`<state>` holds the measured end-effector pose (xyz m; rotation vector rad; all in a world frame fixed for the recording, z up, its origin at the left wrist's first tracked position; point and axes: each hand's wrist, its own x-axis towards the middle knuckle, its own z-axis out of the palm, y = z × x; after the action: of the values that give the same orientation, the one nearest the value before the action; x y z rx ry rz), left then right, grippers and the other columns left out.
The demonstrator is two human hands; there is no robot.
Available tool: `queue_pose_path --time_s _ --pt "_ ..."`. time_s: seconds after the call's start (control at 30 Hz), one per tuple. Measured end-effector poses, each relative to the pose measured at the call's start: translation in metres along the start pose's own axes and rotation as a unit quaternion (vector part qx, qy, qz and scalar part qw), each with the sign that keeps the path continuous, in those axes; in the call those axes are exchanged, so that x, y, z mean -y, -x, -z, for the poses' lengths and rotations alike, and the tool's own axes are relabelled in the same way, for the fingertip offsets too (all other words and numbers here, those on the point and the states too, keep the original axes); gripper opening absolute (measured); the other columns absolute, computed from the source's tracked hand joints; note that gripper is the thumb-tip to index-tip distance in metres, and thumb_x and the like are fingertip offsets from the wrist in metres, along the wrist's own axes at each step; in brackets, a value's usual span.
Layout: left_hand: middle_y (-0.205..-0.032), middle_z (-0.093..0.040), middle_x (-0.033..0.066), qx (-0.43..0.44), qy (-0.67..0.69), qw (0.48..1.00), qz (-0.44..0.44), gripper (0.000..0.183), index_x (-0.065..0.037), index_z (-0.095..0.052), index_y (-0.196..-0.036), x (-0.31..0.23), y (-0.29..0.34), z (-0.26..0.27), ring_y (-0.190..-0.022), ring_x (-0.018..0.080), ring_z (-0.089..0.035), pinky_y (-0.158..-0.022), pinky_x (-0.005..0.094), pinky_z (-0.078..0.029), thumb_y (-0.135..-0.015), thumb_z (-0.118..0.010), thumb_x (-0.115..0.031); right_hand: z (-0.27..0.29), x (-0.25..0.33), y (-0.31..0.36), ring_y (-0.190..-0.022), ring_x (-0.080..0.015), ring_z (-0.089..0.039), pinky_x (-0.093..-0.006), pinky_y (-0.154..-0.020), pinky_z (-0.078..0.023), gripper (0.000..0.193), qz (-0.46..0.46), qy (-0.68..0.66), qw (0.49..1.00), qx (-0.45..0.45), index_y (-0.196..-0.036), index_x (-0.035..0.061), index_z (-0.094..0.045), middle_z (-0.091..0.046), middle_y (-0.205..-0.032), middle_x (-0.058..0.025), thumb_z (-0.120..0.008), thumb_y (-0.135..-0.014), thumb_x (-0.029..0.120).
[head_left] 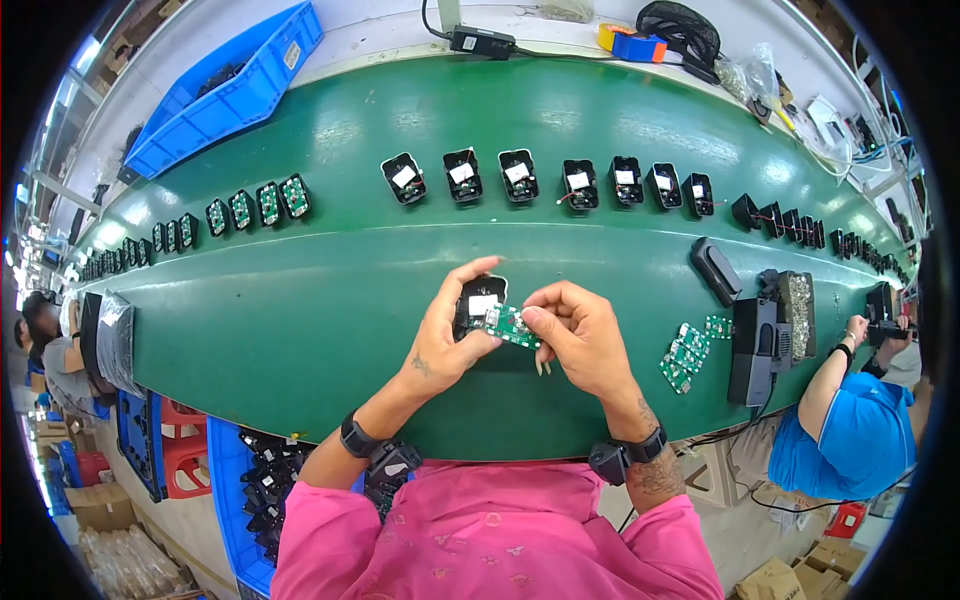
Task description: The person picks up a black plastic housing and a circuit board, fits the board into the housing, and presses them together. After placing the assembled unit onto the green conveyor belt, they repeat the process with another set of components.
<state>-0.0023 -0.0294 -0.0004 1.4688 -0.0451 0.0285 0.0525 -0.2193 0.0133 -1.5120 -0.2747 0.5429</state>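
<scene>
My left hand [440, 338] is wrapped round a small black plastic housing [487, 287], open side up, with a white label inside. Between the fingertips of my right hand [585, 335] is a green circuit board [513, 324], tilted over the near end of that housing. My left thumb reaches to the board's left edge; whether it presses on it I cannot tell. Several loose green boards [686, 352] lie on the table to the right of my right hand.
On the green table [300, 330], a row of labelled black housings [519, 177] stands beyond my hands, and housings with boards [268, 204] at left. A blue crate [225, 100] sits far left. At right are a black device [750, 350] and a co-worker in a blue shirt [850, 435].
</scene>
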Motion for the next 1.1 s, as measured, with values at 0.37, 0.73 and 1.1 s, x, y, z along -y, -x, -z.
queue_pose_path --time_s 0.37,0.73,1.1 --pt "-0.141 -0.044 0.0121 0.062 0.119 0.988 0.08 0.102 -0.01 -0.018 -0.156 0.003 -0.006 0.003 -0.121 0.02 -0.052 -0.086 0.0293 -0.054 -0.067 -0.064 0.009 0.005 0.01 0.003 -0.058 -0.0057 -0.055 -0.0228 -0.05 -0.045 0.022 0.084 0.156 0.983 0.048 -0.117 0.0035 -0.066 -0.061 -0.075 -0.0005 -0.061 -0.095 0.005" --pt "-0.133 -0.047 0.0124 0.142 0.167 0.969 0.114 0.084 -0.009 -0.024 -0.153 -0.005 -0.005 0.0 -0.092 0.0189 -0.065 -0.065 0.0284 -0.058 -0.08 -0.064 0.003 0.006 0.006 0.002 -0.058 -0.0126 -0.058 -0.0264 -0.051 -0.045 0.021 0.2 0.193 0.959 0.048 -0.108 0.0048 -0.072 -0.065 -0.077 -0.0065 -0.06 -0.092 0.0" --pt "-0.121 -0.055 0.0133 0.088 0.147 0.974 0.148 0.068 -0.01 -0.03 -0.149 -0.001 -0.005 -0.005 -0.094 0.0182 -0.065 -0.067 0.0267 -0.059 -0.087 -0.058 0.0 0.004 0.004 0.0 -0.086 -0.0224 -0.055 -0.0341 -0.072 -0.046 0.017 0.337 0.336 0.879 -0.008 -0.097 0.0091 -0.075 -0.057 -0.098 -0.0068 -0.074 -0.08 0.005"
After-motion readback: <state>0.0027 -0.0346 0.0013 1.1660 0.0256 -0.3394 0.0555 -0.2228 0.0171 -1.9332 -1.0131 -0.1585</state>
